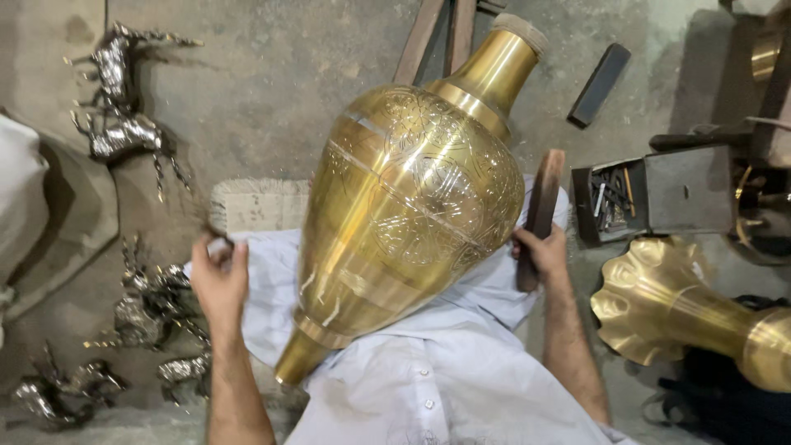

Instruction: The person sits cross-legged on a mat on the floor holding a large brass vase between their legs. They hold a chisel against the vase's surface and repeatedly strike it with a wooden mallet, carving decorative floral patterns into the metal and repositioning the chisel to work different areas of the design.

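Observation:
A large engraved brass vase [412, 214] lies tilted across my lap on my white garment [445, 371], its neck pointing up to the right. My right hand [542, 251] grips a dark wooden mallet [542, 202] beside the vase's right flank. My left hand [218, 276], raised to the left of the vase, pinches a small thin tool [212, 235] that is blurred.
Several silvery metal animal figures [119, 99] lie on the concrete floor at left. A fluted brass vessel [676, 309] lies at right, behind it an open black box of small tools [614, 202]. A dark bar [599, 84] and wooden slats [437, 33] lie behind the vase.

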Demonstrator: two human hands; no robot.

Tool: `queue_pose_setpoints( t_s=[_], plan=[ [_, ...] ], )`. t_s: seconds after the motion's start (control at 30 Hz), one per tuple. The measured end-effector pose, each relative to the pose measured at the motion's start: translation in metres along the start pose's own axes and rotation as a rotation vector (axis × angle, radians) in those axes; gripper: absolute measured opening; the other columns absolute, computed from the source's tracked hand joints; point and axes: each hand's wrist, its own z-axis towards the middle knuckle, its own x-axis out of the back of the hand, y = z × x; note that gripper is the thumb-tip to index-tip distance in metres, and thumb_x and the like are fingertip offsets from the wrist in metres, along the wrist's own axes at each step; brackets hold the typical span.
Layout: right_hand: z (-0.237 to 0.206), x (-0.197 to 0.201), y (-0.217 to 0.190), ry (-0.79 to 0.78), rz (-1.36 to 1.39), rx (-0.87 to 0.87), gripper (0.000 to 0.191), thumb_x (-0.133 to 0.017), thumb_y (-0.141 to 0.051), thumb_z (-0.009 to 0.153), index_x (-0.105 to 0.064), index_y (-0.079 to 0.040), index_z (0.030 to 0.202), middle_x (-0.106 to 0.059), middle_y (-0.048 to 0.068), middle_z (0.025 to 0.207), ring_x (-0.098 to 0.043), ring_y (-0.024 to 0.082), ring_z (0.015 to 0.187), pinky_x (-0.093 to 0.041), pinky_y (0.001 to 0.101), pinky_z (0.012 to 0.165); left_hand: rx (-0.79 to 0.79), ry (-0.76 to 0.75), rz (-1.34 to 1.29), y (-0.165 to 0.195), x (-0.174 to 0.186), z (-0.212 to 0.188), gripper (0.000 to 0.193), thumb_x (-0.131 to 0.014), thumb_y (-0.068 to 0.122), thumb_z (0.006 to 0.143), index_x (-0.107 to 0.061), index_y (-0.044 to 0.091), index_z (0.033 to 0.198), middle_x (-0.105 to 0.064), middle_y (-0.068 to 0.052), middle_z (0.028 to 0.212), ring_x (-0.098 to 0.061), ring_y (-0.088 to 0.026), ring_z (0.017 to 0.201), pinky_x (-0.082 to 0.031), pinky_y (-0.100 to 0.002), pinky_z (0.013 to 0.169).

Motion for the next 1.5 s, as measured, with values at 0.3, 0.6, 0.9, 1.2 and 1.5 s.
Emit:
queue_pose_setpoints(
  t_s=[0.3, 0.6, 0.9, 1.2, 1.5],
  plan=[
    [0.008, 0.009, 0.006, -0.028, 0.067, -0.137, 0.017, -0.076, -0.007, 0.090, -0.063, 0.002, 0.096, -0.065, 0.010, 0.072, -0.062, 0.018, 0.053, -0.053, 0.0342, 0.050, 0.105, 0.178, -0.019, -0.037, 0.015, -0.034, 0.048, -0.077, 0.009, 0.096, -0.055, -0.006, 0.135, -0.072, -0.011, 0.103, -0.068, -0.014, 0.097, -0.053, -0.026, 0.087],
    [0.004, 0.001, 0.013, 0.035, 0.073, -0.101, 0.017, -0.075, -0.005, 0.088, -0.062, 0.003, 0.097, -0.065, 0.010, 0.071, -0.062, 0.019, 0.051, -0.054, 0.0356, 0.047, 0.179, 0.341, 0.000, -0.045, 0.037, -0.020, 0.045, -0.059, 0.011, 0.104, -0.046, -0.009, 0.143, -0.063, -0.018, 0.114, -0.060, -0.024, 0.101, -0.050, -0.036, 0.083],
    [-0.002, -0.008, -0.003, 0.047, 0.047, -0.151, 0.019, -0.074, -0.003, 0.088, -0.062, 0.005, 0.099, -0.065, 0.011, 0.070, -0.062, 0.018, 0.050, -0.054, 0.0341, 0.046, 0.227, 0.340, 0.247, -0.066, 0.030, -0.014, 0.037, -0.045, 0.022, 0.114, -0.052, -0.012, 0.127, -0.056, -0.032, 0.120, -0.057, -0.044, 0.107, -0.044, -0.058, 0.093],
    [-0.004, -0.009, -0.006, 0.051, 0.011, -0.125, 0.019, -0.074, -0.003, 0.087, -0.061, 0.005, 0.098, -0.065, 0.011, 0.071, -0.062, 0.018, 0.050, -0.054, 0.0347, 0.045, -0.022, 0.283, 0.251, -0.044, 0.025, -0.014, 0.028, -0.046, 0.017, 0.115, -0.050, -0.009, 0.126, -0.054, -0.028, 0.122, -0.058, -0.042, 0.108, -0.048, -0.053, 0.090],
    [-0.008, -0.006, -0.006, 0.021, 0.023, -0.096, 0.018, -0.076, -0.005, 0.088, -0.062, 0.006, 0.094, -0.065, 0.011, 0.072, -0.062, 0.018, 0.051, -0.054, 0.0337, 0.047, -0.582, -0.123, -0.428, 0.069, 0.022, -0.006, 0.012, -0.045, -0.001, 0.110, -0.050, -0.001, 0.122, -0.049, -0.020, 0.136, -0.064, -0.026, 0.110, -0.058, -0.039, 0.094]
  ],
)
